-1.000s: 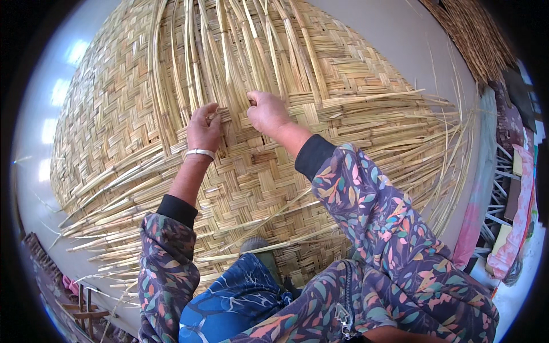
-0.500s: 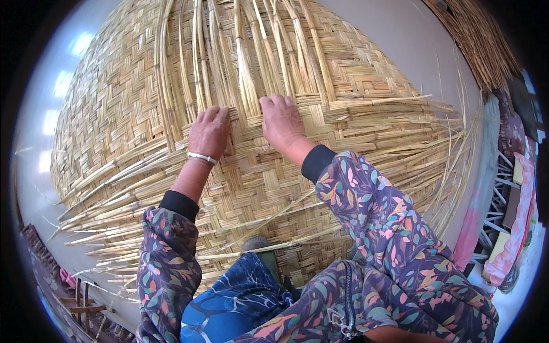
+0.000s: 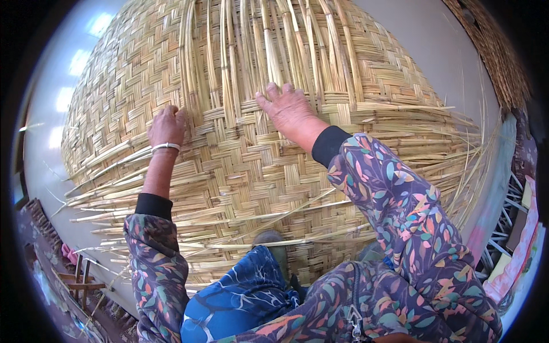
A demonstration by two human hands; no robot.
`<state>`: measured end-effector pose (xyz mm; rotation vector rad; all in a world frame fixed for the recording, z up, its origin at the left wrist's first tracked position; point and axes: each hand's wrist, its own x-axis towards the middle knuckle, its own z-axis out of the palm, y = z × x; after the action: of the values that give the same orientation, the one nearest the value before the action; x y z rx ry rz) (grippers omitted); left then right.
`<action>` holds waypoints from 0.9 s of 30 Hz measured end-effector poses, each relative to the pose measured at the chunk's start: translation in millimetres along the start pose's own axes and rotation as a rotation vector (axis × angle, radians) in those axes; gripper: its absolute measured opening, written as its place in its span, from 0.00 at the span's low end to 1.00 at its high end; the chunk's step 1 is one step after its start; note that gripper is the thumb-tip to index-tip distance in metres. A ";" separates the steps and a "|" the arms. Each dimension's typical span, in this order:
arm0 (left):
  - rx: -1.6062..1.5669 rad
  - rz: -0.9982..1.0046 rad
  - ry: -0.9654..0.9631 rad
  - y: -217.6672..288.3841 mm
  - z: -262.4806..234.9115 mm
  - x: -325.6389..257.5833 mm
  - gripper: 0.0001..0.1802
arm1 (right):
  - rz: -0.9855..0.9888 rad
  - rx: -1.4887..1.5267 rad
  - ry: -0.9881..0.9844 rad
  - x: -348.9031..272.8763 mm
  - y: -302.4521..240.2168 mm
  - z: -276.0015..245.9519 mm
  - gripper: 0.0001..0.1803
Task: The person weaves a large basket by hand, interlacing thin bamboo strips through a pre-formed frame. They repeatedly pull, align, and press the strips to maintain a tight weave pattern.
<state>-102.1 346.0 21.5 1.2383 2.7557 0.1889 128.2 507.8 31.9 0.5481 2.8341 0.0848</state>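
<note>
A large woven mat point(image 3: 246, 191) of split reed or cane strips lies beneath both my hands. Lengthwise loose strips point(image 3: 229, 63) run away from me over its far middle. My left hand point(image 3: 167, 128), with a white band at the wrist, rests at the left side of these strips. Its fingers curl down against the weave, and whatever is between them is hidden. On the weave's working edge, right of the middle, lies my right hand point(image 3: 290, 114). Its fingers are spread and touch the near part of the lengthwise strips.
Loose crosswise strip ends point(image 3: 114, 197) fan out at the left, and more ends point(image 3: 440, 143) stick out at the right. A stack of thin brown stalks point(image 3: 492, 51) lies at the far right. Near the lower left stands a small wooden stool point(image 3: 83, 283). My shoe point(image 3: 269, 237) is on the mat.
My left hand has moved left, away from the right one, to the side of the lengthwise strips. My right hand's fingers have spread, and it sits further left along the weave. The view has shifted slightly.
</note>
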 end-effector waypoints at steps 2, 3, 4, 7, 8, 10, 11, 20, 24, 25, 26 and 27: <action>0.124 -0.005 -0.143 -7.2 -9.0 3.9 0.20 | 0.025 -0.031 -0.014 0.2 -3.4 1.1 0.28; 0.114 0.034 -0.187 -8.0 -13.1 7.1 0.21 | 0.039 -0.047 -0.023 -0.2 -4.5 0.9 0.28; 0.103 0.074 -0.232 -8.4 -16.3 12.6 0.22 | 0.046 -0.045 -0.038 -0.8 -4.0 -0.1 0.28; -0.017 0.104 -0.355 -25.8 -17.2 24.5 0.22 | 0.012 -0.064 0.045 0.4 -7.8 8.2 0.25; -0.094 0.108 -0.401 -27.1 -20.0 27.2 0.21 | 0.018 -0.065 0.032 0.7 -7.7 8.4 0.25; -0.173 0.086 -0.501 -28.1 -25.5 29.6 0.21 | 0.026 -0.063 0.008 1.9 -8.5 8.6 0.26; -0.159 0.094 -0.511 -27.2 -29.6 29.4 0.21 | 0.021 -0.079 0.009 1.6 -9.7 8.3 0.26; 0.427 0.206 -0.256 20.1 -52.3 3.3 0.09 | 0.035 -0.118 -0.063 0.2 -13.4 1.8 0.29; 0.058 0.331 -0.008 41.5 -5.7 -31.1 0.22 | 0.108 -0.154 -0.111 4.5 -15.4 15.5 0.28; 0.039 0.351 -0.022 50.6 1.1 -41.8 0.28 | 0.111 -0.151 -0.110 6.8 -19.8 15.0 0.28; 0.024 0.362 -0.073 62.6 5.2 -51.6 0.30 | 0.113 -0.126 -0.128 8.4 -22.8 13.3 0.28; 0.005 0.375 -0.122 72.2 10.5 -59.3 0.33 | 0.119 -0.103 -0.147 7.8 -23.1 11.9 0.28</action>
<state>-8.2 349.8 25.8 1.6976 2.4015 0.1330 115.9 489.5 16.2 0.6706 2.6364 0.2031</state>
